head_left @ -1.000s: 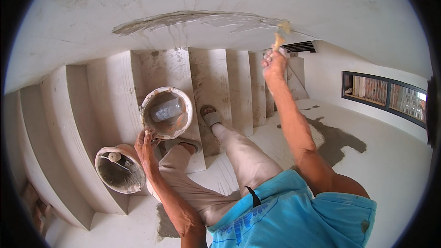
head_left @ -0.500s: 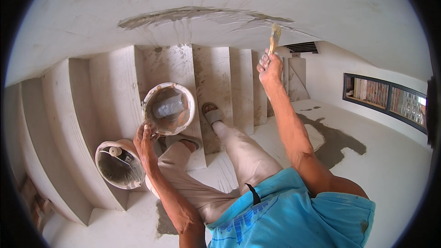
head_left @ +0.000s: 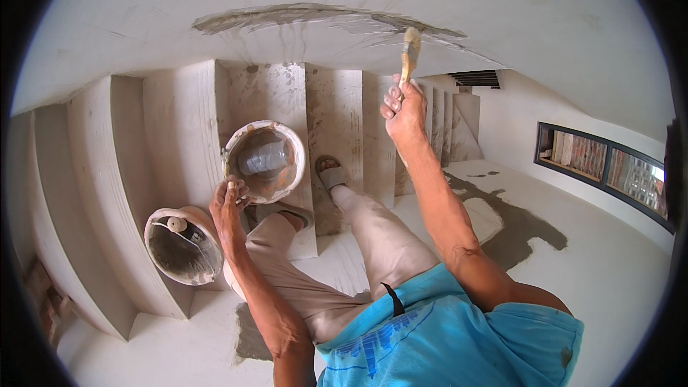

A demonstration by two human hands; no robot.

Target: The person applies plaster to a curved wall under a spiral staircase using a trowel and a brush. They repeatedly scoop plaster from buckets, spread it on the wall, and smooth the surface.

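In my raised right hand [head_left: 405, 109] is a paintbrush [head_left: 409, 54], gripped by its wooden handle with the pale bristles pointing up. Its tip is at or close to the streak of wet grey plaster [head_left: 287, 14] along the white wall; contact cannot be told for sure. Down at the left, my left hand [head_left: 229, 201] has its fingers closed on the rim of a round, plaster-crusted bucket [head_left: 296, 145]. Inside that bucket lies a clear plastic bottle [head_left: 264, 158] in some murky liquid.
A second bucket [head_left: 154, 244], lined with grey residue and holding a roller-like tool [head_left: 176, 224], sits lower left. Stair steps [head_left: 179, 115] run across beneath the wall. My sandalled foot [head_left: 330, 172] stands on a step. A dark-framed window [head_left: 605, 165] is at right, near grey floor patches [head_left: 530, 226].
The paintbrush and my right hand have shifted left along the plaster streak. My left hand stays at the bucket rim. The view has moved slightly.
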